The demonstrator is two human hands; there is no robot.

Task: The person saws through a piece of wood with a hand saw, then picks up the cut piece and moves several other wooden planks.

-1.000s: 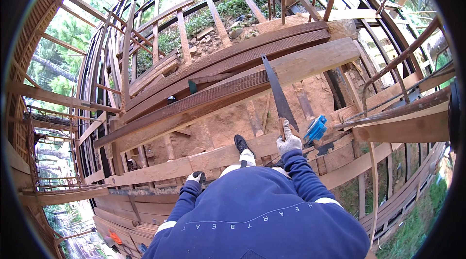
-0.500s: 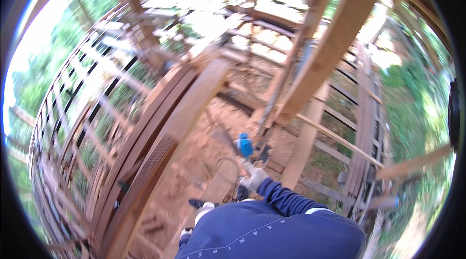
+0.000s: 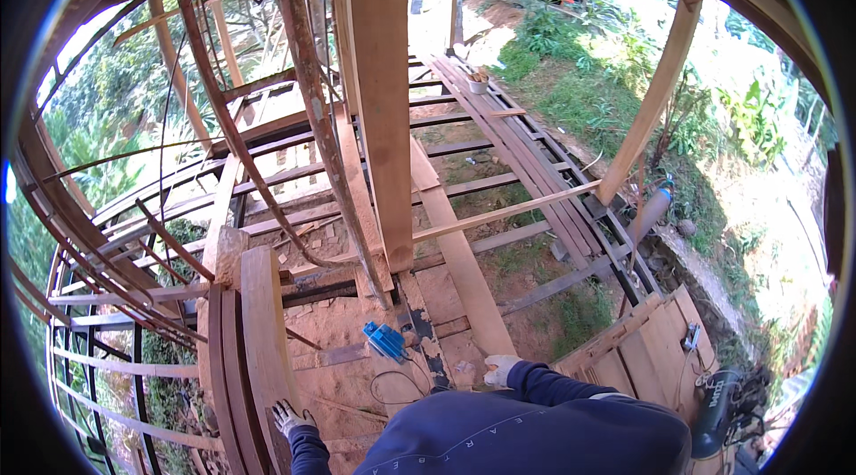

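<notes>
My left hand, in a light work glove, rests with spread fingers against the side of a thick pale wooden beam. My right hand, gloved too, is held out beside the lower end of a long flat plank. Its fingers are loosely apart, and I see nothing in them. Ahead of me, between the two hands, a blue power tool sits low by a dark metal beam. A thin cord loops near it.
Dark brown boards lie along the beam. A square wooden post rises ahead, beside a rusty pole. Open floor joists stretch beyond, with stacked planks and a white bucket. Wooden panels lie right.
My view has swung toward the right and steadied. My left hand has come into sight on the beam. My right hand is now farther from the blue tool.
</notes>
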